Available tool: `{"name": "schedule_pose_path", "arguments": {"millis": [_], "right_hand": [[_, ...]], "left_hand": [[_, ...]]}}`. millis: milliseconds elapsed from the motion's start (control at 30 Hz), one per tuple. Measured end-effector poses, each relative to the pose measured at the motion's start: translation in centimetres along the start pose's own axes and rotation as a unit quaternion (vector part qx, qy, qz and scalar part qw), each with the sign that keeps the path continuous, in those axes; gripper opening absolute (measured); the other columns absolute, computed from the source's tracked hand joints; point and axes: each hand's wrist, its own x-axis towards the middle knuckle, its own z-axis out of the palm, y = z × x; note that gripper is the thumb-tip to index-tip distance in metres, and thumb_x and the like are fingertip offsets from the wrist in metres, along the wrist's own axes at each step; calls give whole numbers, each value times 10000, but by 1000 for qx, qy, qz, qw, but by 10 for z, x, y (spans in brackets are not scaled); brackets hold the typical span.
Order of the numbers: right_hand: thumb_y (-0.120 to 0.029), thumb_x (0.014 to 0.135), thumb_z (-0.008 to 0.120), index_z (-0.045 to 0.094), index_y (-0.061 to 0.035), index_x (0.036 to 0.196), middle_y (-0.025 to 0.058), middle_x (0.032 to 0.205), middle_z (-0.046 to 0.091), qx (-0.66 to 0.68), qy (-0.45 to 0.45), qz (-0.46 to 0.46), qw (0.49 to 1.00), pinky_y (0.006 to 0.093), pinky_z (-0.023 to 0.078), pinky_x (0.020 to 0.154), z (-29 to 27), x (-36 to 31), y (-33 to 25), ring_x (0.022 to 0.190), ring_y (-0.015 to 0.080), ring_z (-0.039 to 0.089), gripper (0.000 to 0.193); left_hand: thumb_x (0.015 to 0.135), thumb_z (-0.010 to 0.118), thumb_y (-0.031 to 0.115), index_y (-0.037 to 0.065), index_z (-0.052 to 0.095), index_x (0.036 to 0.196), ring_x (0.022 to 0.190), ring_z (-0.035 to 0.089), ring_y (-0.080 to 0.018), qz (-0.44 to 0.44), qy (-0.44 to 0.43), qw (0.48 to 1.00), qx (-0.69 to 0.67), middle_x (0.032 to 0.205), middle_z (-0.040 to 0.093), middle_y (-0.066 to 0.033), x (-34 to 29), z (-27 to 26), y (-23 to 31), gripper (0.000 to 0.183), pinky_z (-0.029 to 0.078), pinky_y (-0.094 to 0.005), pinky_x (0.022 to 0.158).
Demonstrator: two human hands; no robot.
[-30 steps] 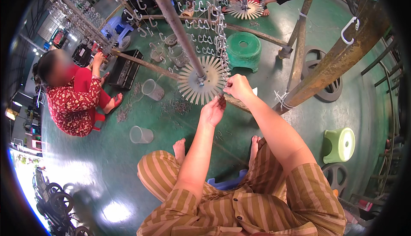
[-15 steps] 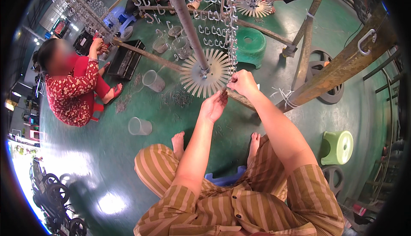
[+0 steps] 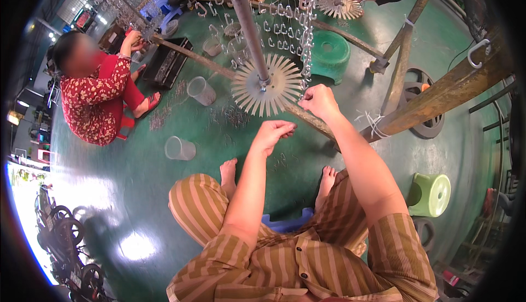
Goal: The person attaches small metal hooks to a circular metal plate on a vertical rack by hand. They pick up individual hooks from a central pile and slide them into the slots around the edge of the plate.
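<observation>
Closed in a pinch, my right hand (image 3: 320,102) is beside the right edge of a slotted metal disc (image 3: 245,90), just under the low end of a hanging chain of metal links (image 3: 307,44). What its fingertips hold is too small to make out. Lower and to the left, my left hand (image 3: 274,136) is apart from the chain, thumb and fingers pressed together; anything between them is hidden. The disc sits around an upright metal pole (image 3: 245,25). Rows of silver C-shaped hooks (image 3: 282,30) hang behind the pole.
A rusty slanted beam (image 3: 438,96) stands at the right. A green stool (image 3: 330,55) is beyond my hands, a lighter one (image 3: 437,195) right. Clear plastic cups (image 3: 181,148) and scattered metal pieces (image 3: 230,117) lie left. A person in red (image 3: 96,102) works at far left.
My left hand has drawn down and away from the right hand and the chain. The right hand remains near the chain's low end. The whole view has shifted slightly.
</observation>
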Motion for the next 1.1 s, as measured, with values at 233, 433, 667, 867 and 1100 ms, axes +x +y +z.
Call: {"name": "schedule_pose_path", "arguments": {"millis": [233,433,667,867,1100], "right_hand": [[-147,626,711,676,-21,717,148,685,645,13,-18,8,1000,357,501,657,0,0,10,653,272,640,159],[-141,671,712,660,3,716,97,603,636,26,-32,25,999,304,486,598,-3,-3,7,550,173,615,160],[-126,684,711,656,13,720,78,620,647,40,-44,29,998,285,476,575,0,3,10,556,136,609,154],[-106,690,704,644,29,722,78,620,646,55,-65,26,996,267,475,569,3,2,7,559,118,614,151],[-113,709,713,644,36,720,87,637,647,151,-118,53,980,236,478,542,8,-2,2,570,105,622,165]], "left_hand": [[775,666,142,-3,685,890,684,583,-100,54,159,971,171,763,656,-44,-32,-74,43,186,454,-228,649],[738,709,125,-13,689,839,567,553,-87,11,389,899,200,670,635,-41,-51,-145,6,172,421,-213,512],[719,703,114,-13,694,785,529,555,-93,-57,427,858,280,617,627,-48,-52,-184,-39,143,425,-226,497],[704,711,213,40,712,820,625,634,-120,-70,320,896,301,681,664,-94,-36,-170,-61,208,504,-260,618],[780,677,119,-33,632,1021,743,642,-148,73,14,985,153,849,672,-112,-13,-19,-8,288,511,-260,698]]}}
